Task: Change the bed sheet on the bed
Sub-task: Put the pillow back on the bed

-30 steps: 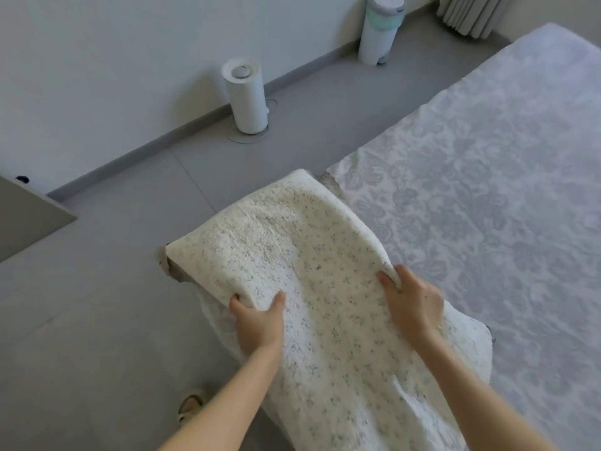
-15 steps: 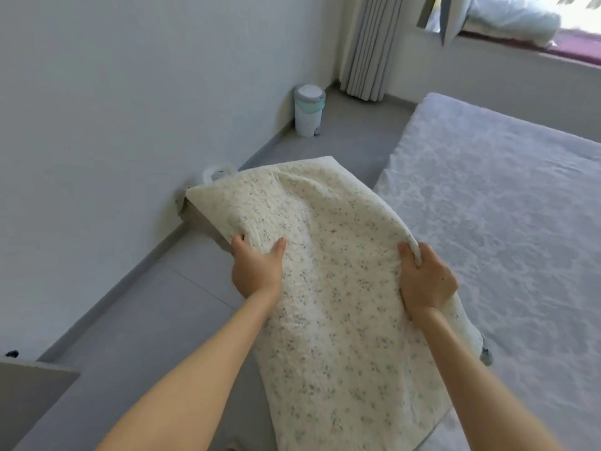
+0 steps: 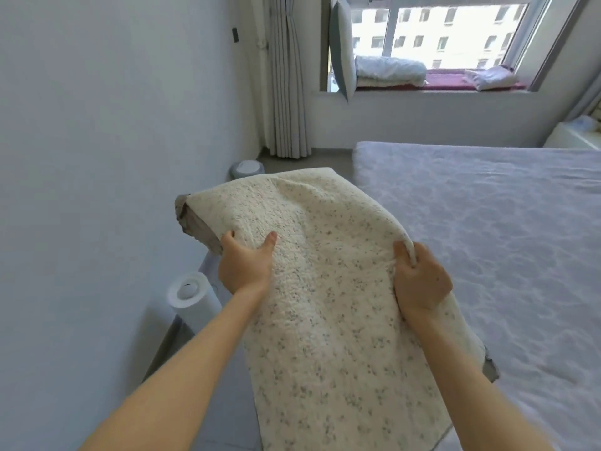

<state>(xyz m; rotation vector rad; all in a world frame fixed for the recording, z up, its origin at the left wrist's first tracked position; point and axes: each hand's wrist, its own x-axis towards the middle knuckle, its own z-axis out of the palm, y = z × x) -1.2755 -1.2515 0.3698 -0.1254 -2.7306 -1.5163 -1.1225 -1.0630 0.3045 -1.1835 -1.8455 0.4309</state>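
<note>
Between the left-hand wall [image 3: 97,157] and the bed [image 3: 487,229], held out over the floor: one folded quilted bed sheet [image 3: 325,288], cream with a small grey-blue sprig print, plain grey on the underside where it shows at the far left corner.

- Sheet, position: raised off the bed, far end up, near end hanging down toward the bottom of the view. Its right edge overlaps the bed's left side in the view; whether it touches the bed cannot be told.
- Left hand [image 3: 245,265]: grips the sheet's left edge — thumb lying on top of the fabric, fingers curled under it.
- Right hand [image 3: 419,281]: closed in a fist round the sheet's right edge, fabric bunched between fingers and thumb.
- Bed: covered in a pale lilac fabric with a tone-on-tone floral pattern, lying flat.
- Floor, by the wall: a white cylindrical appliance [image 3: 192,294] just below the left forearm; a grey-lidded bin [image 3: 247,167] partly hidden behind the sheet's far end.
- Far corner: a pleated pale curtain [image 3: 286,76], hanging full length.
- Window [image 3: 439,34]: on its ledge, an upright grey-and-white pillow [image 3: 341,47], a folded white duvet [image 3: 387,71] and a smaller folded white bundle [image 3: 491,78], all on a dark red cushion.
</note>
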